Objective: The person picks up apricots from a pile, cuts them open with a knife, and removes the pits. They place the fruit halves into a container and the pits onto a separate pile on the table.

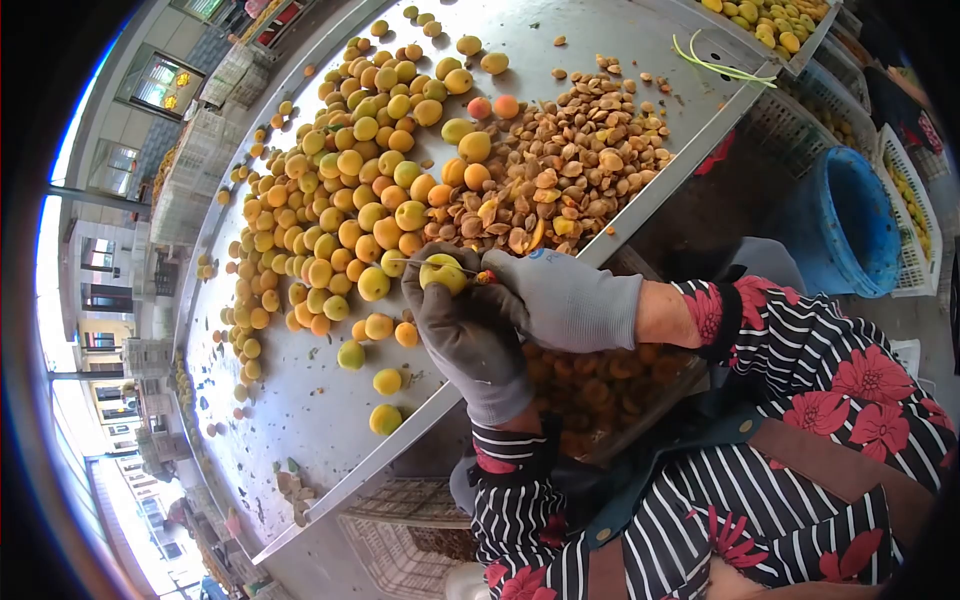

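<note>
A yellow-green apricot (441, 275) sits in the fingers of my left hand (462, 335), which wears a grey glove with a dark palm. My right hand (570, 300), gloved the same way, is closed around a small knife, whose red-and-yellow handle end (486, 278) shows at its fingers. The thin blade lies against the apricot. Both hands meet over the table's near edge. Just beyond them is a heap of brown apricot pits (575, 165), with a large pile of whole apricots (345, 200) to its left.
Below my hands, a container holds apricot pieces (600, 385). The metal table (300, 430) has a raised rim (670, 175). A blue bucket (845, 225) and crates stand at right; a white crate (405, 540) is under the table. Green stems (715, 65) lie near the far right corner.
</note>
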`<state>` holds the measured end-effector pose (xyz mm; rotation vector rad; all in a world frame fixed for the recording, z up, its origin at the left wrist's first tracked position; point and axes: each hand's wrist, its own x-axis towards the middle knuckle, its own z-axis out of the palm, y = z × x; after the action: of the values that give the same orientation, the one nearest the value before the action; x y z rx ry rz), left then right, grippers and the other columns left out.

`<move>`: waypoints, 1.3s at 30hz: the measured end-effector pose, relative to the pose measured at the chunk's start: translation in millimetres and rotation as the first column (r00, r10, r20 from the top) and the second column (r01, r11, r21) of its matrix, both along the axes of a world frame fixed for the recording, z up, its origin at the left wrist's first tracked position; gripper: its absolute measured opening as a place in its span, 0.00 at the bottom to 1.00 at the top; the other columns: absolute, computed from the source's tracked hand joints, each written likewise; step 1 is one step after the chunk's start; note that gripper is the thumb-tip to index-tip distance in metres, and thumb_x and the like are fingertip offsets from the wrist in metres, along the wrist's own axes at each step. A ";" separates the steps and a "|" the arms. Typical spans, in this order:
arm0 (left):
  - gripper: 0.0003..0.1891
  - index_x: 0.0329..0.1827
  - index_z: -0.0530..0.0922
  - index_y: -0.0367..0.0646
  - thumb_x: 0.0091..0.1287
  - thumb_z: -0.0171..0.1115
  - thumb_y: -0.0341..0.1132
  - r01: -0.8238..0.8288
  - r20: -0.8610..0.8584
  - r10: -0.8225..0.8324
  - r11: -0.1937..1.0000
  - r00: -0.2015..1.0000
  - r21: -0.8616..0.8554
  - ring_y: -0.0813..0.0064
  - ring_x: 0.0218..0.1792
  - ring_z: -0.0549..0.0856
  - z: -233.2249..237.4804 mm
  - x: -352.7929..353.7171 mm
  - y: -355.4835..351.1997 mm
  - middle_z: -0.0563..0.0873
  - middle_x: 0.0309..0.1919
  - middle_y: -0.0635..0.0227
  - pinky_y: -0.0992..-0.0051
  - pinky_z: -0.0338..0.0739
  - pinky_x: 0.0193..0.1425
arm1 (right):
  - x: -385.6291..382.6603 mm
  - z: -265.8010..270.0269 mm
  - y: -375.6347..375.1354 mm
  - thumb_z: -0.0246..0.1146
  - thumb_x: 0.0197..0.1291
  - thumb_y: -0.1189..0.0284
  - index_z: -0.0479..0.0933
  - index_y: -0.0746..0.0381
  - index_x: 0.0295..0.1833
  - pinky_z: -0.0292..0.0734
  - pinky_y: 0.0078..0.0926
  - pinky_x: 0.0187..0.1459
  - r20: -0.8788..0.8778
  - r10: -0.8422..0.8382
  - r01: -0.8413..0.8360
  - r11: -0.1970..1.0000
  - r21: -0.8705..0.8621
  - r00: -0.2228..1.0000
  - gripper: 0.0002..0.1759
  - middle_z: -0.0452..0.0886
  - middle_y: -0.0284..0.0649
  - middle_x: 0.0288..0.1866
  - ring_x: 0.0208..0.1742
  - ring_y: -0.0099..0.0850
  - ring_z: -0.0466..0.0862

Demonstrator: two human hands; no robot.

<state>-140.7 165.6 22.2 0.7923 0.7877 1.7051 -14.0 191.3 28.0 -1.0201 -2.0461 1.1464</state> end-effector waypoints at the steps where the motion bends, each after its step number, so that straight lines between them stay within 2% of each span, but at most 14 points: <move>1: 0.16 0.62 0.69 0.36 0.80 0.43 0.38 -0.057 -0.040 0.057 0.998 0.998 -0.003 0.73 0.28 0.81 -0.2 2.3 2.1 0.80 0.44 0.59 0.79 0.78 0.24 | 0.3 -0.3 1.0 0.54 0.75 0.63 0.72 0.65 0.63 0.80 0.52 0.43 0.002 -0.002 0.002 1.000 0.002 1.000 0.20 0.85 0.61 0.37 0.42 0.60 0.85; 3: 0.16 0.61 0.69 0.35 0.80 0.43 0.37 -0.112 -0.081 0.112 0.994 0.990 -0.001 0.72 0.28 0.81 -2.7 0.2 3.2 0.80 0.44 0.58 0.79 0.78 0.23 | 0.6 -2.7 3.6 0.55 0.75 0.63 0.73 0.66 0.60 0.80 0.52 0.43 -0.060 0.045 -0.048 0.998 -0.043 0.997 0.19 0.85 0.62 0.37 0.42 0.61 0.85; 5: 0.19 0.67 0.67 0.34 0.79 0.45 0.37 0.020 -0.051 -0.020 1.000 0.998 0.000 0.64 0.37 0.86 -7.9 -11.2 0.0 0.82 0.49 0.54 0.72 0.86 0.38 | -0.1 -6.5 4.8 0.55 0.75 0.65 0.72 0.67 0.56 0.79 0.52 0.43 -0.076 0.052 -0.057 0.997 -0.058 0.996 0.16 0.84 0.61 0.38 0.43 0.62 0.84; 6: 0.19 0.67 0.67 0.34 0.79 0.45 0.37 0.020 -0.053 -0.020 1.000 0.998 -0.001 0.64 0.37 0.86 -7.7 -11.6 0.1 0.82 0.49 0.54 0.72 0.86 0.38 | -0.6 -7.0 4.9 0.56 0.74 0.66 0.71 0.67 0.53 0.79 0.51 0.43 -0.090 0.062 -0.068 0.995 -0.073 0.994 0.14 0.83 0.61 0.39 0.45 0.63 0.83; 8: 0.27 0.75 0.61 0.32 0.79 0.48 0.39 -0.019 -0.023 0.017 0.998 1.000 -0.061 0.53 0.57 0.85 -7.8 -11.4 1.9 0.81 0.58 0.46 0.60 0.83 0.62 | -2.5 -5.9 1.4 0.56 0.75 0.65 0.72 0.67 0.52 0.78 0.52 0.42 -0.063 0.050 -0.054 0.996 -0.068 0.997 0.15 0.83 0.62 0.37 0.43 0.63 0.84; 9: 0.27 0.75 0.61 0.32 0.79 0.48 0.39 -0.017 -0.024 0.015 0.998 1.000 -0.061 0.53 0.57 0.85 -7.5 -10.4 3.5 0.81 0.58 0.46 0.60 0.83 0.62 | -3.3 -5.4 -0.3 0.55 0.75 0.63 0.73 0.68 0.51 0.78 0.54 0.41 -0.035 0.038 -0.040 0.997 -0.063 0.999 0.16 0.83 0.63 0.35 0.40 0.63 0.84; 11: 0.34 0.81 0.53 0.31 0.79 0.51 0.42 -0.009 0.035 0.008 1.000 0.999 0.026 0.46 0.72 0.74 -4.7 -6.6 6.7 0.75 0.68 0.40 0.51 0.71 0.76 | -2.4 -4.3 -2.1 0.55 0.75 0.63 0.73 0.68 0.50 0.78 0.54 0.41 -0.037 0.025 -0.026 0.998 -0.051 0.999 0.16 0.83 0.63 0.34 0.40 0.63 0.84; 17: 0.37 0.82 0.49 0.31 0.78 0.53 0.42 -0.006 -0.131 0.016 0.997 0.991 0.080 0.44 0.74 0.71 15.3 -4.1 2.3 0.69 0.73 0.38 0.51 0.69 0.77 | 5.9 7.8 -1.0 0.55 0.76 0.63 0.73 0.69 0.49 0.77 0.54 0.41 -0.025 0.053 -0.054 0.998 -0.038 0.998 0.17 0.83 0.63 0.34 0.40 0.63 0.84; 24: 0.35 0.78 0.57 0.33 0.76 0.60 0.43 -0.013 -0.242 0.030 0.997 0.970 0.072 0.47 0.72 0.74 9.8 -6.9 3.1 0.75 0.67 0.46 0.50 0.66 0.79 | 13.0 4.8 10.1 0.54 0.77 0.60 0.74 0.69 0.50 0.78 0.51 0.42 -0.036 0.116 -0.121 0.976 -0.183 0.993 0.19 0.84 0.62 0.39 0.44 0.62 0.84; 26: 0.30 0.73 0.64 0.35 0.76 0.62 0.42 0.076 -0.068 -0.069 0.992 0.995 0.103 0.48 0.70 0.76 10.1 -13.3 3.6 0.78 0.64 0.51 0.50 0.65 0.80 | 10.2 -0.7 0.7 0.54 0.78 0.60 0.75 0.68 0.51 0.78 0.51 0.42 -0.123 0.091 -0.111 0.980 -0.164 0.988 0.19 0.84 0.62 0.39 0.44 0.62 0.84; 29: 0.26 0.70 0.67 0.36 0.77 0.61 0.41 0.039 -0.034 -0.036 0.995 0.999 0.090 0.49 0.70 0.76 -5.3 -7.6 4.7 0.79 0.63 0.54 0.49 0.64 0.80 | 10.6 -2.9 -1.7 0.54 0.78 0.60 0.74 0.68 0.51 0.78 0.50 0.42 -0.228 0.052 -0.090 0.983 -0.159 0.972 0.19 0.84 0.62 0.39 0.45 0.62 0.84; 33: 0.28 0.73 0.66 0.36 0.82 0.48 0.50 -0.015 0.067 0.011 0.997 0.998 0.071 0.51 0.67 0.78 -4.0 18.1 0.4 0.81 0.62 0.55 0.49 0.68 0.76 | 10.1 -10.0 -6.5 0.55 0.77 0.61 0.73 0.68 0.53 0.78 0.52 0.43 -0.266 0.030 -0.046 0.998 -0.053 0.964 0.18 0.83 0.62 0.38 0.44 0.63 0.84; 34: 0.29 0.75 0.63 0.35 0.82 0.46 0.51 -0.040 0.013 0.040 0.999 0.999 0.017 0.53 0.66 0.79 1.4 19.9 -1.4 0.82 0.56 0.57 0.51 0.68 0.75 | 10.4 -11.9 -6.6 0.55 0.77 0.61 0.73 0.68 0.53 0.78 0.52 0.43 -0.268 0.027 -0.043 0.998 -0.054 0.963 0.18 0.83 0.62 0.38 0.44 0.63 0.84; 39: 0.30 0.75 0.61 0.35 0.80 0.49 0.48 0.010 0.052 -0.015 0.996 0.999 0.093 0.52 0.65 0.78 3.6 13.2 -3.6 0.80 0.48 0.60 0.52 0.67 0.76 | 17.4 -5.3 -4.4 0.55 0.76 0.60 0.73 0.68 0.56 0.78 0.54 0.44 0.016 0.077 -0.077 0.997 0.004 0.997 0.20 0.84 0.61 0.37 0.42 0.62 0.84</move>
<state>-127.5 162.0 25.7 0.8104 0.6698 1.7543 3.4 187.0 22.7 -0.9582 -2.1156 1.1747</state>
